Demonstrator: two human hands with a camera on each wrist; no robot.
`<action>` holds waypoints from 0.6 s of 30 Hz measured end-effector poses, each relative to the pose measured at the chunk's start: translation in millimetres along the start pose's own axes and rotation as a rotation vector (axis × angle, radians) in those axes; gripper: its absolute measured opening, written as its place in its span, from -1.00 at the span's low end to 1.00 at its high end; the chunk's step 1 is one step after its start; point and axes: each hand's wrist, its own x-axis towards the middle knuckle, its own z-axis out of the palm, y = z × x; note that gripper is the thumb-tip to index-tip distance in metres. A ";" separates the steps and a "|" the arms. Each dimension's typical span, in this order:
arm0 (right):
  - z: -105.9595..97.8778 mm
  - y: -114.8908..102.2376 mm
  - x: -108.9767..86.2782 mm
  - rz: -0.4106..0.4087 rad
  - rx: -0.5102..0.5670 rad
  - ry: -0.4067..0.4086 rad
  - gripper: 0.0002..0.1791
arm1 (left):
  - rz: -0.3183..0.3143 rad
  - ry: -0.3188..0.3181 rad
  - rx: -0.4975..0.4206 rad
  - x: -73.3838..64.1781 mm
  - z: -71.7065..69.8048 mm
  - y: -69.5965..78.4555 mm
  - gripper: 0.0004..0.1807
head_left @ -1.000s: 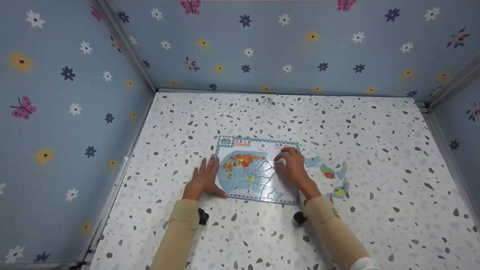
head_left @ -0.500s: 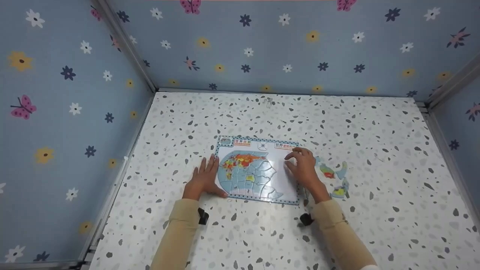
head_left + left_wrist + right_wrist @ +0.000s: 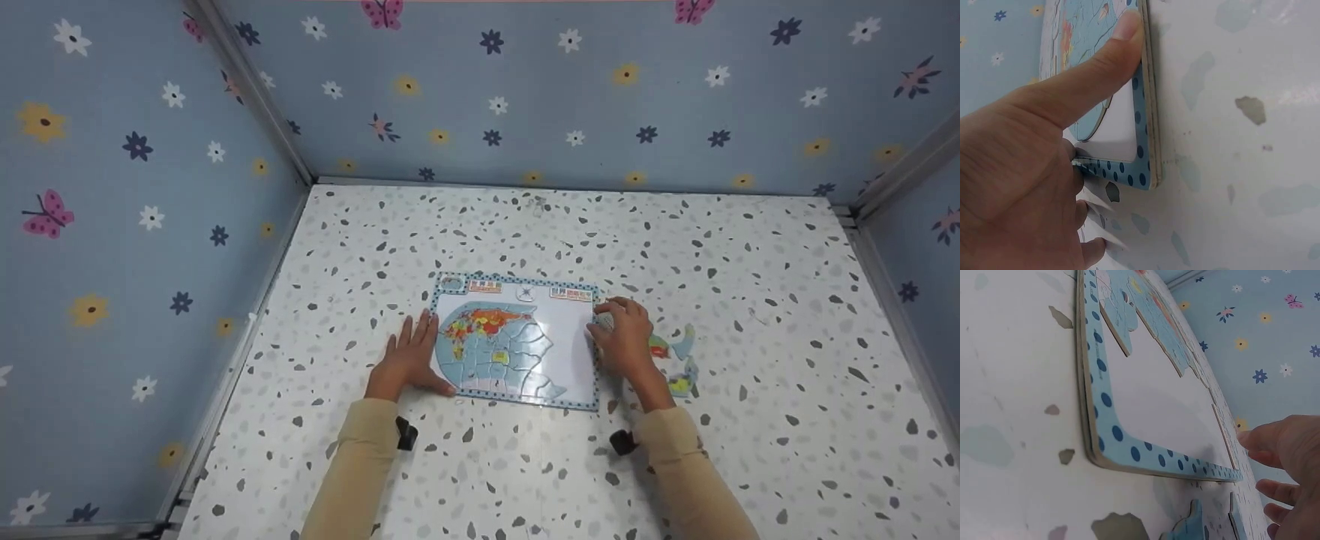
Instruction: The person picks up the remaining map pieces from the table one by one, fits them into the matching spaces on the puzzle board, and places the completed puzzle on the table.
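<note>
A world-map jigsaw board (image 3: 570,345) lies flat on the table, its left part filled with fitted map pieces (image 3: 487,352) and its right part bare white. My left hand (image 3: 405,361) rests at the board's left side, fingers spread; in the left wrist view its thumb (image 3: 1100,70) lies over the dotted border. My right hand (image 3: 628,343) is at the board's right edge with fingers loosely bent. No piece shows between its fingers in the right wrist view. Loose pieces lie beside it: a curved blue one (image 3: 684,343) and a blue-yellow one (image 3: 681,382); a green-red one (image 3: 658,350) is partly covered.
The speckled white table (image 3: 780,375) extends around the board. Blue flower-patterned panels (image 3: 525,90) stand at the back and sides, with metal framing (image 3: 255,97) at the corners. A black strap part (image 3: 622,442) sits at the right wrist.
My right hand has moved right, from over the bare part of the board to its right edge, now covering a loose blue piece. The left hand has stayed still.
</note>
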 end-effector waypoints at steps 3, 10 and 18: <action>-2.4 4.7 -0.6 0.025 0.006 0.021 -0.64 | 0.001 0.000 -0.002 -1.3 -0.3 0.7 0.49; -6.4 13.8 -0.3 0.162 -0.062 0.046 -0.44 | 0.000 -0.002 -0.009 -3.9 -1.8 2.8 0.48; -15.6 22.6 -5.3 0.252 -0.137 0.029 -0.23 | -0.002 0.004 -0.009 -3.2 -1.8 2.4 0.49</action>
